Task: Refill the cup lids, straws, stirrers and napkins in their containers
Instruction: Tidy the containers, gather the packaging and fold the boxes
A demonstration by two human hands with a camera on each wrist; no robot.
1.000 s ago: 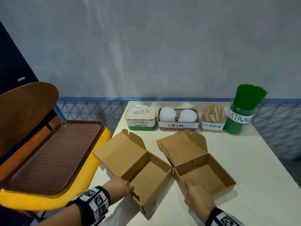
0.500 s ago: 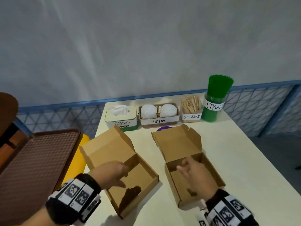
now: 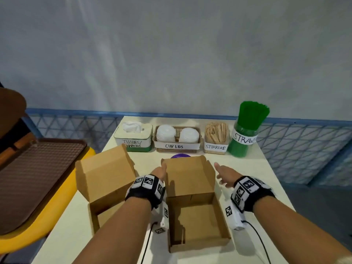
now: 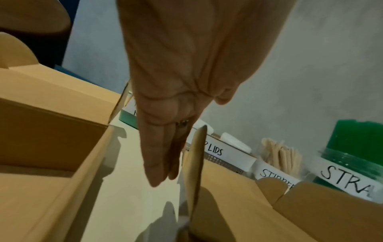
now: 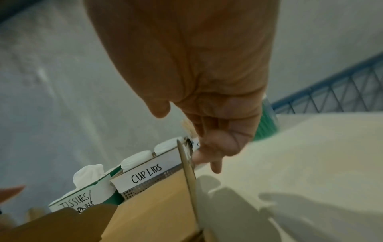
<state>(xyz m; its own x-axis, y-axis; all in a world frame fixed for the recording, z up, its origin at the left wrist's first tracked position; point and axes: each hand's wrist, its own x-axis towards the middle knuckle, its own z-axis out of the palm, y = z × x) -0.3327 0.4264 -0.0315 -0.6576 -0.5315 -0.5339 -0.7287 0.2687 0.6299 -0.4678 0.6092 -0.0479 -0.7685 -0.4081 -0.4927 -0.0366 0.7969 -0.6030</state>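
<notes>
Both hands have left the box floors they hovered over half a second ago and now flank the raised lid of the right box [image 3: 190, 206]. The left hand [image 3: 159, 173] sits between the two boxes, its fingers [image 4: 157, 157] straight and pressed together alongside the lid's left edge; whether they touch the card is hard to tell. The right hand [image 3: 224, 174] is just beside the lid's right edge, thumb out, fingers [image 5: 219, 147] loosely curled and holding nothing; contact with the lid cannot be made out either. From the head view most of each hand is hidden behind its wrist band.

The left box [image 3: 102, 180] stands open too, its near part covered by the left forearm. Both boxes look empty where their floors show.

Along the far edge of the bench [image 3: 247, 172] stand four labelled containers in a row: the tissue box [image 3: 134, 139] with a white tissue poking out, the lid basket [image 3: 178, 140] with two white stacks of lids, the stirrer box [image 3: 217, 138] full of wooden sticks, and the straw jar [image 3: 245, 134] packed with green straws, its label cut off by the curve of the jar. A purple disc [image 3: 180, 156] peeks out behind the right box's lid, mostly hidden.

To the left, a brown tray [image 3: 34, 178] rests on a yellow seat [image 3: 62, 202], cut off by the frame.
</notes>
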